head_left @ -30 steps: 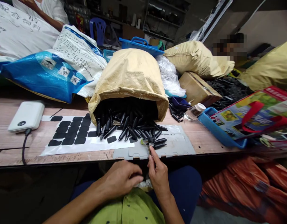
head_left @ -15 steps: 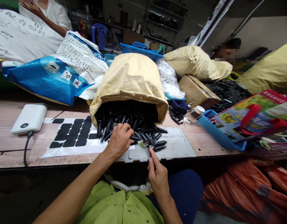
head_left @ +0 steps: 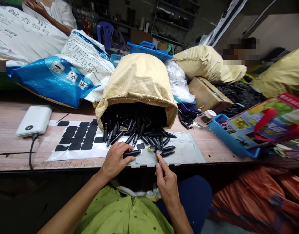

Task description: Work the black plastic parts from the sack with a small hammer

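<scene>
Drawn back from the sack's mouth since half a second ago, the left hand [head_left: 114,160] now rests at the table's near edge, fingers curled around one black plastic piece [head_left: 131,152] lying level, pointing right. Right hand [head_left: 167,182] stays put, wrist low, thumb and forefinger pinching a slim tool [head_left: 155,155] upright just before the pile of black pieces [head_left: 137,130] spilling from the tan sack [head_left: 137,84].

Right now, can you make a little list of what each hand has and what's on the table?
left hand: holds one black pen part
right hand: holds a small hammer by its handle
sack: lying open, black parts spilling out
sticker sheet: black pads, left of the sack
power bank: white, cable plugged in
basket: blue, at right
</scene>
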Motion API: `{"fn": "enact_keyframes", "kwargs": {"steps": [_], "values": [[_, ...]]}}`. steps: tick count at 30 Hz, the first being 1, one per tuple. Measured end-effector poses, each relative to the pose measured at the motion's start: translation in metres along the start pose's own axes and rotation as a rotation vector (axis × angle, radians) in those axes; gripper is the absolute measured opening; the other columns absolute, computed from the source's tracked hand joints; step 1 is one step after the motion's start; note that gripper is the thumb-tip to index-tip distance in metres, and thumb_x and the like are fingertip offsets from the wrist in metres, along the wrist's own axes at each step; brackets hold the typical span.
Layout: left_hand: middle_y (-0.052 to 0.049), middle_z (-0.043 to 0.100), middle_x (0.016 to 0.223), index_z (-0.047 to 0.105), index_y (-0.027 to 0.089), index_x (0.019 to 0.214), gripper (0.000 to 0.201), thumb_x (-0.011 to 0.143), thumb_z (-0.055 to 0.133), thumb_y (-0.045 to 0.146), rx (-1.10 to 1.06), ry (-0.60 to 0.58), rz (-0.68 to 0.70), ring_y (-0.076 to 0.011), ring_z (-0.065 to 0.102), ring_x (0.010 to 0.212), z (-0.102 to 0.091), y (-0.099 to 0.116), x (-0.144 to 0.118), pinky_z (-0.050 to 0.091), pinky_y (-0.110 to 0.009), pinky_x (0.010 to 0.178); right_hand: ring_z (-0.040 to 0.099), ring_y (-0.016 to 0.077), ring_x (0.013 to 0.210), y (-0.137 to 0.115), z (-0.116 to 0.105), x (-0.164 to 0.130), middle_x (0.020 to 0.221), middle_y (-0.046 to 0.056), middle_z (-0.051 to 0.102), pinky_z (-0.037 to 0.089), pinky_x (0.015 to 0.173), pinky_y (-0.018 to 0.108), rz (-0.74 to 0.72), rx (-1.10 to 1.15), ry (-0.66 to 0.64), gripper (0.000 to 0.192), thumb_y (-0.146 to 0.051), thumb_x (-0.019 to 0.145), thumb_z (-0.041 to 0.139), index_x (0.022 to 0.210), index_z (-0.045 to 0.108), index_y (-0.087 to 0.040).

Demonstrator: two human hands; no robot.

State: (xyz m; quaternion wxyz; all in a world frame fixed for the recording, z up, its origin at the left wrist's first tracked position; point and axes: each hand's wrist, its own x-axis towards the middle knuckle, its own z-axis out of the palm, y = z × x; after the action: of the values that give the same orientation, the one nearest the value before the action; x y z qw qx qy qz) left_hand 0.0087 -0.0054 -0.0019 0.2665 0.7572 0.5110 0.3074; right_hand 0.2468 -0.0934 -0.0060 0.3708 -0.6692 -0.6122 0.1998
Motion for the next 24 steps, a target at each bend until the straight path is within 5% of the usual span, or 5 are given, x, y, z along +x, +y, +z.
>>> {"fn": "enact_keyframes", "kwargs": {"steps": [8, 15, 24], "values": [[-0.003, 0.068, 0.093, 0.076, 0.025, 0.099, 0.017, 0.082, 0.078, 0.027, -0.04, -0.01, 0.002, -0.0234, 0.055, 0.096, -0.001, -0.002, 0.0, 0.043, -0.035, 0.085, 0.076, 0.0181, 0.091, -0.025, 0.002, -0.007, 0.108, 0.008, 0.078, 0.061, 0.079, 0.025, -0.055, 0.049, -0.054, 0.043, -0.031, 0.103, 0.05, 0.143, 0.061, -0.021], [-0.002, 0.067, 0.089, 0.079, 0.027, 0.096, 0.017, 0.08, 0.076, 0.022, -0.101, -0.07, -0.062, -0.0223, 0.054, 0.095, -0.006, 0.001, 0.005, 0.042, -0.035, 0.086, 0.068, 0.0209, 0.12, -0.05, 0.007, -0.006, 0.136, 0.009, 0.068, 0.057, 0.101, 0.031, -0.254, 0.057, -0.11, 0.045, -0.02, 0.103, 0.049, 0.147, 0.056, -0.022], [-0.001, 0.067, 0.088, 0.08, 0.029, 0.093, 0.019, 0.078, 0.076, 0.018, -0.104, -0.063, -0.085, -0.0207, 0.055, 0.094, -0.003, -0.002, 0.005, 0.042, -0.034, 0.086, 0.072, 0.0194, 0.109, -0.046, 0.014, -0.012, 0.124, 0.008, 0.073, 0.056, 0.099, 0.028, -0.282, -0.089, -0.133, 0.047, -0.018, 0.103, 0.047, 0.149, 0.054, -0.025]]}}
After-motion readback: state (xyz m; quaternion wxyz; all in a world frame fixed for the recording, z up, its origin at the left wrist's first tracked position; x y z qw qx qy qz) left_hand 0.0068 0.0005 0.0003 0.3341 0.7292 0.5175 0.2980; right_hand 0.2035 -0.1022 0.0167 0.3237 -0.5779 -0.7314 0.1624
